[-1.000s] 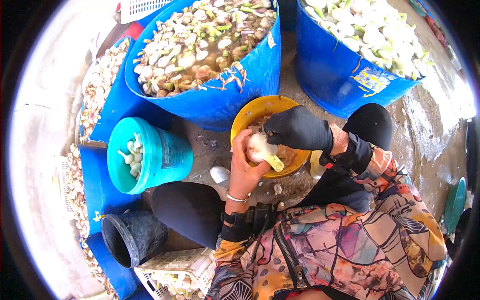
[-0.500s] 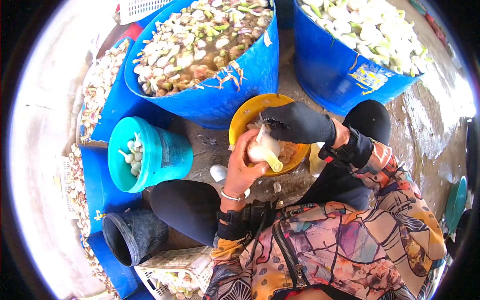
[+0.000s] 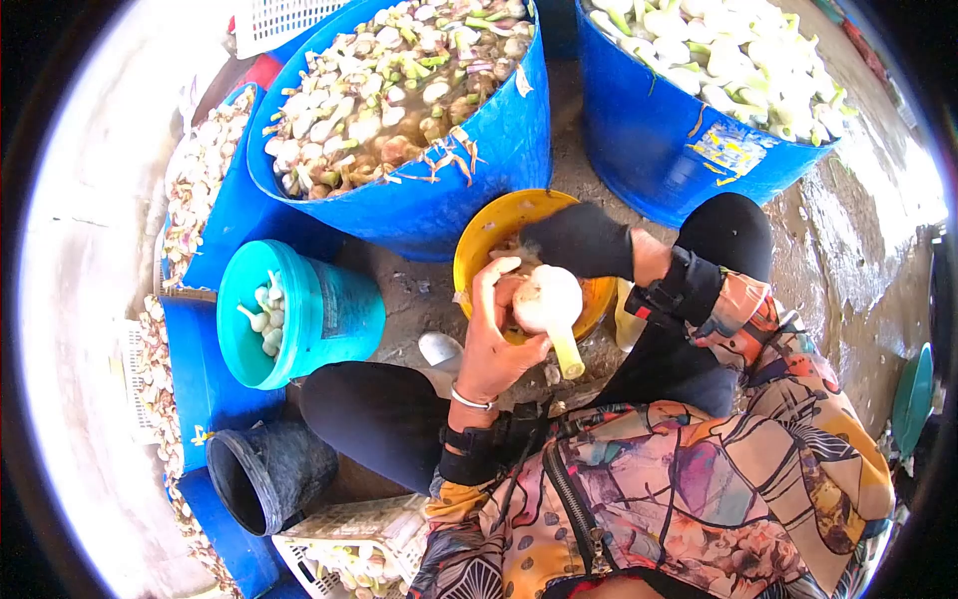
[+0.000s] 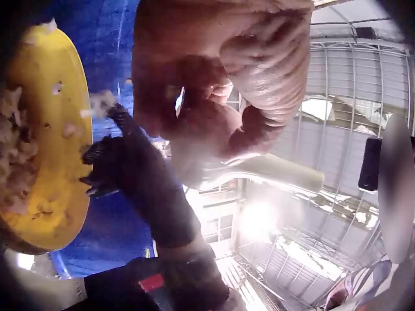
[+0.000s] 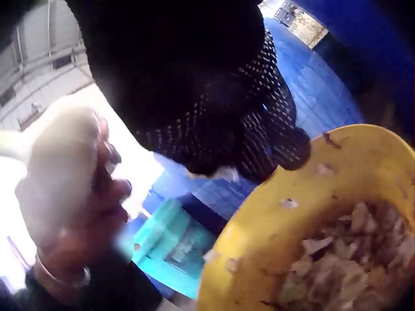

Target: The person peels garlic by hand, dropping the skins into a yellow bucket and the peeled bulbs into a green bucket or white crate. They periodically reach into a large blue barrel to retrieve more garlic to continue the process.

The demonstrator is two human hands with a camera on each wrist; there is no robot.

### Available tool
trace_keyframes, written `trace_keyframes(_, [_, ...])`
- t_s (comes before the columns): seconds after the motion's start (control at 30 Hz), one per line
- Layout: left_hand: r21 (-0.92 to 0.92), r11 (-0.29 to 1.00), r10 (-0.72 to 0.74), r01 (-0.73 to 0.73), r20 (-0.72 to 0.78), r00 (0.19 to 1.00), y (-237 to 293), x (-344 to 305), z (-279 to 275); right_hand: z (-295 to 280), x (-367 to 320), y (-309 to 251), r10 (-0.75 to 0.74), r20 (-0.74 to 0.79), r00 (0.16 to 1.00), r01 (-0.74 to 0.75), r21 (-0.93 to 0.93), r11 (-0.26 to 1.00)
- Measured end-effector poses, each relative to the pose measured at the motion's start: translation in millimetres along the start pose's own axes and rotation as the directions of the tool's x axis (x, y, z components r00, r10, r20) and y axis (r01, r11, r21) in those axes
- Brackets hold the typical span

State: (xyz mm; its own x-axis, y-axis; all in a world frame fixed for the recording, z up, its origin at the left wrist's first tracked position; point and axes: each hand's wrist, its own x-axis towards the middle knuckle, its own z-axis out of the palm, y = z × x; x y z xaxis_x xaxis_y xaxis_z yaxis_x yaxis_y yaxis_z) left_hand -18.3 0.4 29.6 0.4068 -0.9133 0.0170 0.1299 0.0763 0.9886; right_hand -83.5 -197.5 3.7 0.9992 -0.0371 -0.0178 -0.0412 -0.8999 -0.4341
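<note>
My bare left hand [image 3: 501, 334] grips a pale garlic bulb [image 3: 549, 298] over the near rim of a yellow bowl [image 3: 481, 235]. Its cut stem points down toward my lap. My right hand [image 3: 581, 242], in a black glove, is just beyond the bulb, apart from it and over the bowl. A scrap of whitish garlic skin [image 4: 102, 102] shows at the gloved fingertips in the left wrist view; the right wrist view has a pale bit beneath the curled fingers. Peeled skins [image 5: 343, 265] lie in the bowl.
Ahead stands a blue tub [image 3: 479, 200] of garlic in murky water, with another blue tub [image 3: 649, 160] of paler bulbs at its right. To the left are a turquoise bucket [image 3: 344, 309] holding several bulbs, a black bucket [image 3: 289, 464] on its side and a white crate [image 3: 374, 524].
My right hand has pulled away from the bulb toward the bowl's far right side. In my left hand the bulb has turned and shifted slightly right, its stem pointing lower.
</note>
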Motion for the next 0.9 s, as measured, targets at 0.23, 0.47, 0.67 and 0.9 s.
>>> trace_keyframes(0.23, [0.137, 0.983, 0.158, -0.118, -0.330, 0.931, -26.6, 3.1, -17.0, -0.3, -14.5, -5.3, 0.130, -0.062, 0.990, -0.054, 0.676, 0.735])
trace_keyframes(0.47, [0.508, 0.853, 0.312, -0.116, -0.319, 0.895, -45.9, 11.6, -9.8, 30.3, -20.1, -22.6, 0.115, -0.211, 0.971, 0.089, 0.761, 0.643])
trace_keyframes(0.67, [0.209, 0.977, 0.124, -0.047, -0.372, 0.920, -44.7, 13.7, -15.7, 10.9, -28.1, -24.6, 0.065, -0.186, 0.980, 0.040, 0.513, 0.857])
trace_keyframes(0.9, [-0.084, 0.996, -0.035, 0.012, -0.280, 0.959, -44.9, 15.2, -25.2, 9.1, -29.9, -11.5, 0.052, -0.150, 0.987, 0.049, 0.599, 0.799])
